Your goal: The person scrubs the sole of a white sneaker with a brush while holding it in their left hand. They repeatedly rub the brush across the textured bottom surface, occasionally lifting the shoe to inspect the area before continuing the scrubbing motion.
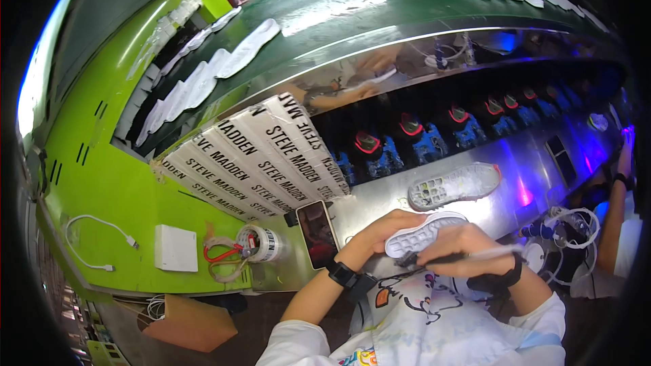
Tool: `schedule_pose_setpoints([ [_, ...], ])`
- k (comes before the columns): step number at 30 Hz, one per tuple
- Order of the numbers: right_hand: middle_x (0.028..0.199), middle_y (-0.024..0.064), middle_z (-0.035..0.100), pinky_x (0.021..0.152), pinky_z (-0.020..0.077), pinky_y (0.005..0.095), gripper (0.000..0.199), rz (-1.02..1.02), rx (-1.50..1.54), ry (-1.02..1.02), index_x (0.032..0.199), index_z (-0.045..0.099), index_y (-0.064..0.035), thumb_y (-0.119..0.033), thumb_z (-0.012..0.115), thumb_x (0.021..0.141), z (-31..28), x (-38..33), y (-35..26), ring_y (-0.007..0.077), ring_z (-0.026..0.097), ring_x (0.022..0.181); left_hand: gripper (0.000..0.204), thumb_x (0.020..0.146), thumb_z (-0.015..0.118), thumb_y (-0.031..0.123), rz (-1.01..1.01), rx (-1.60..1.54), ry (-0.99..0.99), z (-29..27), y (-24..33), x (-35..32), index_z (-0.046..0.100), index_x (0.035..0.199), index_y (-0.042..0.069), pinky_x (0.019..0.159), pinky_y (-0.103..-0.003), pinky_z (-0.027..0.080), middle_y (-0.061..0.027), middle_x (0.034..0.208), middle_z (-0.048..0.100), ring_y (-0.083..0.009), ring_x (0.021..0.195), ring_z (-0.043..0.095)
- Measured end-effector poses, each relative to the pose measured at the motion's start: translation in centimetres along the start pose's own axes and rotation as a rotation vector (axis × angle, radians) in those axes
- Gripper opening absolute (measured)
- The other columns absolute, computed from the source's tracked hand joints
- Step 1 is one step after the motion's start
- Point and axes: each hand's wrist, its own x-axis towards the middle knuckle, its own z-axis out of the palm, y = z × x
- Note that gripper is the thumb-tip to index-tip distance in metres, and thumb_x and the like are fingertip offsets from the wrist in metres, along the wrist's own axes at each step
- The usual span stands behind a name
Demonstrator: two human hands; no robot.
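Observation:
My left hand (384, 232) grips a white shoe sole (415, 236) close to my body. The sole is tilted, and its hollow grid side partly shows. Over the sole's right part, my right hand (462, 249) is closed around a thin pale stick-like tool (498, 252), smeared by motion. The tool's working end is hidden by my fingers, and I cannot tell whether it touches the sole. Just beyond my hands, a second, greyish shoe sole (456, 186) with a similar grid lies on the metal bench (380, 198).
A printed cardboard box (251, 156) stands left of the soles, near a phone (317, 234) and a white tub (263, 244). Beyond are a row of blue-and-black fixtures (427, 144) and a green conveyor belt (400, 10) carrying white soles. Another person's arm (614, 210) is at right.

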Motion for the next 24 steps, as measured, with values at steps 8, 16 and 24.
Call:
schedule_pose_setpoints([
  [8,0.095,0.0102,0.066,0.081,0.0476,0.0287,0.02,0.262,0.413,0.282,0.091,0.07,-0.0051,-0.003,0.069,0.071,-2.7,-1.9,0.5,0.017,0.061,0.091,0.059,0.092,0.034,0.047,0.084,-0.503,-0.207,-0.2,2.3,-1.5,0.044,0.127,-0.001,0.092,-0.041,0.043,-0.0192,0.123,0.051,-0.0313,0.109,0.052],
  [16,0.082,0.011,0.066,0.077,0.0491,0.0275,0.021,0.168,0.081,0.814,0.094,0.067,-0.0027,-0.004,0.068,0.073,2.7,1.6,1.4,0.0184,0.064,0.079,0.055,0.087,0.042,0.033,0.591,-0.887,-0.107,3.5,-3.2,1.2,0.034,0.136,0.008,0.094,-0.044,0.04,-0.012,0.133,0.044,-0.0278,0.112,0.048],
  [24,0.087,0.0102,0.068,0.071,0.0498,0.0246,0.015,0.109,0.205,0.473,0.094,0.067,-0.0013,-0.007,0.062,0.082,3.0,0.7,-0.2,0.0139,0.065,0.078,0.057,0.082,0.058,0.033,0.68,-1.027,-0.083,4.3,-2.0,1.0,0.042,0.127,0.004,0.095,-0.042,0.04,-0.0135,0.118,0.051,-0.0277,0.104,0.049],
])
